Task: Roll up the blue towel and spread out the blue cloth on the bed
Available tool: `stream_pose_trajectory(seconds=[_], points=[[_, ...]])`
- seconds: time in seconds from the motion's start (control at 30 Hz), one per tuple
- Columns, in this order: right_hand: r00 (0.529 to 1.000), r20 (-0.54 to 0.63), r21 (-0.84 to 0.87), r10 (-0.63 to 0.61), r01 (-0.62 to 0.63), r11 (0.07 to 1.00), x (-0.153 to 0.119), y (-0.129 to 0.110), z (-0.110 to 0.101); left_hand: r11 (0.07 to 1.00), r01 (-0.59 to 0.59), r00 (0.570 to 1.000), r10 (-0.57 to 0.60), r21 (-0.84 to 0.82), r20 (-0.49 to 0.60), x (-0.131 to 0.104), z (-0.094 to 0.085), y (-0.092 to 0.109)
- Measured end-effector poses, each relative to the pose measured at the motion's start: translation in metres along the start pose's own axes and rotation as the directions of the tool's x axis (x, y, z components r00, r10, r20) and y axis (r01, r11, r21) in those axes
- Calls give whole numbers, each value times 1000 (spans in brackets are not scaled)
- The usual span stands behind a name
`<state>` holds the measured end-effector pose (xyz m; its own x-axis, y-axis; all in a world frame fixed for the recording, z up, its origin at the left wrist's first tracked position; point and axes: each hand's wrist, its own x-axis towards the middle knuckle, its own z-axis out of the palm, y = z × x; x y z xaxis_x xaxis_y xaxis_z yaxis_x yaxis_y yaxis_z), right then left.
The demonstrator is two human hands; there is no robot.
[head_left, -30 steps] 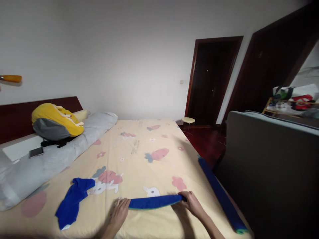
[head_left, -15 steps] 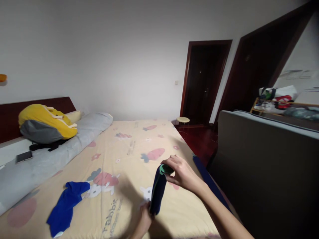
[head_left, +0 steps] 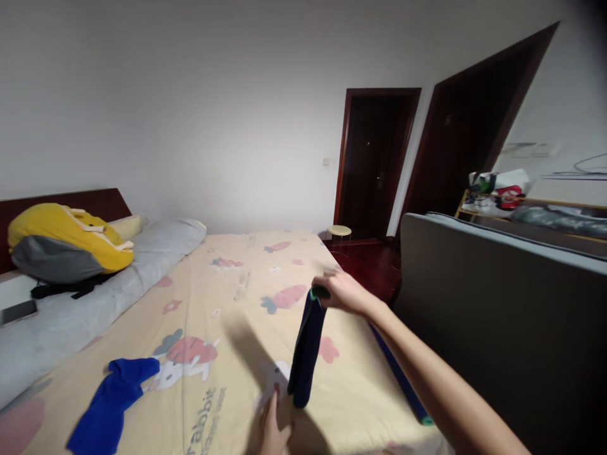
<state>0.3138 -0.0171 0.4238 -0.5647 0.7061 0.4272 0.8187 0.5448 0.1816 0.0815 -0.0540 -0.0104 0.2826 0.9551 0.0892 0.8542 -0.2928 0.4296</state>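
A dark blue roll with green edging (head_left: 307,351) stands nearly upright over the bed, leaning slightly right at its top. My right hand (head_left: 339,291) is closed round its upper end. Below and left of the roll's lower end, my left hand (head_left: 275,426) is off it, with thumb and fingers apart. A second dark blue piece with a green end (head_left: 401,373) lies along the bed's right edge, partly hidden by my right forearm. Bright blue cloth (head_left: 107,404) lies crumpled at the front left.
The bed has a cream printed sheet (head_left: 237,284). A yellow and grey bag (head_left: 66,243) and a phone (head_left: 19,312) rest on a grey cover at left. A large dark panel (head_left: 497,328) stands at right; a round stool (head_left: 339,231) is beyond the bed.
My right hand has raised the top of the roll. My left hand has come off its lower end and moved down. The view has shifted slightly right.
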Motion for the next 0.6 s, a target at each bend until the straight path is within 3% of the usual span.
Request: stream_pose_trajectory(seconds=[0.1, 0.2, 0.3, 0.37, 0.47, 0.6], points=[[996, -61, -76, 72, -76, 994, 12, 49, -1, 983, 77, 985, -101, -164, -143, -1, -5, -29], [980, -156, -150, 121, -145, 978, 7, 83, 0, 962, 43, 952, -122, -271, -281, 1, -19, -59], [966, -224, -212, 129, -177, 961, -17, 98, 7, 954, 83, 906, -193, -287, -378, 3, -49, -87], [963, -239, -237, 121, -179, 955, -46, 102, 23, 958, 158, 873, -250, -241, -420, 1, -77, -109], [972, -205, -258, 110, -162, 952, -117, 106, 78, 923, 359, 803, -382, -139, -457, -8, -125, -155], [984, -9, -224, 179, -176, 958, -245, 105, 194, 780, 626, 663, -542, -15, -515, -35, -177, -228]])
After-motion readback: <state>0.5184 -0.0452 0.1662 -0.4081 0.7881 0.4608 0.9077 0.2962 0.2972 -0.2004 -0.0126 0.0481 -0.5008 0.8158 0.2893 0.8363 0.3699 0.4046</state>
